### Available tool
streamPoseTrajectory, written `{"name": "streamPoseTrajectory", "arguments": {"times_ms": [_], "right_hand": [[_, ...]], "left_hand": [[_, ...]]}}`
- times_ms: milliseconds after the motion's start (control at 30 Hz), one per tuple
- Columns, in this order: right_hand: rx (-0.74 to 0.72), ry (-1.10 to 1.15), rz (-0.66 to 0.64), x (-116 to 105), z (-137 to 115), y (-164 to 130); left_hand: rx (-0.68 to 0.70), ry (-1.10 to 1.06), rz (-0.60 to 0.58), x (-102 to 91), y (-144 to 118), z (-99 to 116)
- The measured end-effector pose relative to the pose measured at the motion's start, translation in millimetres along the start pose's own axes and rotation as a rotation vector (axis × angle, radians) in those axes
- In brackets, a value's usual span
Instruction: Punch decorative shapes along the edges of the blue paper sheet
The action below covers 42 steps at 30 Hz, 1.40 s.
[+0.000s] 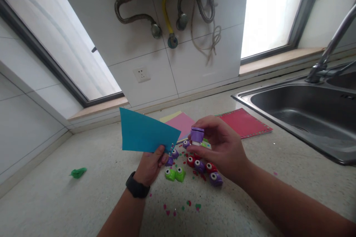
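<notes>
My left hand [151, 164], with a black watch on the wrist, holds a teal sheet of paper [144, 135] by its lower edge, above the counter. My right hand [219, 148] grips a small purple paper punch [197, 135] between thumb and fingers, close to the sheet's right corner. Below both hands lie several small punches on the counter: green ones [175, 174], red ones [191, 161] and purple ones [215, 179]. Tiny punched paper bits [189, 203] are scattered around them.
Pink paper [182, 122] over a yellow sheet and a red sheet [246, 122] lie behind the hands. A steel sink [306, 111] with a tap [330, 50] is at the right. A crumpled green scrap [78, 172] lies at the left. Hoses hang on the tiled wall.
</notes>
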State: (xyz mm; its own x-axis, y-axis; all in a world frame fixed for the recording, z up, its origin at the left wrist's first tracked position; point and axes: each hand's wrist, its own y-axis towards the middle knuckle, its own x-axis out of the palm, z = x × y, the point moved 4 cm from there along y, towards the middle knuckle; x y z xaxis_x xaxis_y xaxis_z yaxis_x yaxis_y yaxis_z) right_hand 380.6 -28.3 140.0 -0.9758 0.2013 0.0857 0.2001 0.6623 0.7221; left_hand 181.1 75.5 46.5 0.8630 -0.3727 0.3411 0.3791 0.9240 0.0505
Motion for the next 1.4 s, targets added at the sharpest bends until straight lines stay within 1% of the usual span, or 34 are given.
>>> {"name": "streamPoseTrajectory", "arguments": {"times_ms": [100,167,267,367,467,667,800,900,1067,1133,1200,1267,1400], "right_hand": [[-0.143,-0.179,0.009,2.0,-9.3,-6.7],[-0.226,-0.255,0.007,3.5,-14.3,-8.7],[-0.285,-0.331,-0.014,6.7,-21.0,-8.8],[-0.339,-0.336,-0.028,9.2,-26.6,-8.6],[-0.401,-0.290,-0.033,10.4,-28.8,-9.5],[-0.387,-0.300,-0.056,11.8,-28.0,-10.5],[-0.375,-0.338,-0.075,13.4,-29.5,-9.9],[-0.346,-0.367,-0.089,13.5,-26.7,-8.9],[-0.294,-0.414,-0.096,12.2,-19.8,-8.7],[-0.271,-0.422,-0.096,11.6,-18.6,-8.5],[-0.213,-0.412,-0.093,10.2,-16.8,-7.1],[-0.097,-0.366,-0.101,8.4,-12.0,-4.9],[0.275,-0.240,-0.159,6.2,9.3,-2.8]], "left_hand": [[-0.002,0.055,0.001,-2.5,-0.1,-1.1],[0.015,0.091,0.010,-5.1,0.3,-1.4],[0.041,0.147,-0.014,-5.3,0.2,0.1],[0.039,0.164,-0.050,-0.6,-1.0,3.9],[0.033,0.144,-0.055,3.5,-2.0,7.7],[0.019,0.131,-0.048,0.9,-2.4,5.6],[0.044,0.195,-0.028,-4.2,-2.0,5.6],[0.068,0.246,0.001,-6.9,-0.8,7.4],[0.106,0.231,0.018,-11.1,2.0,7.5],[0.103,0.277,0.027,-14.4,2.4,6.0],[0.097,0.329,0.038,-18.0,2.4,4.7],[0.094,0.343,0.048,-21.6,2.0,4.2],[0.092,0.355,0.078,-27.4,-0.3,5.7]]}}
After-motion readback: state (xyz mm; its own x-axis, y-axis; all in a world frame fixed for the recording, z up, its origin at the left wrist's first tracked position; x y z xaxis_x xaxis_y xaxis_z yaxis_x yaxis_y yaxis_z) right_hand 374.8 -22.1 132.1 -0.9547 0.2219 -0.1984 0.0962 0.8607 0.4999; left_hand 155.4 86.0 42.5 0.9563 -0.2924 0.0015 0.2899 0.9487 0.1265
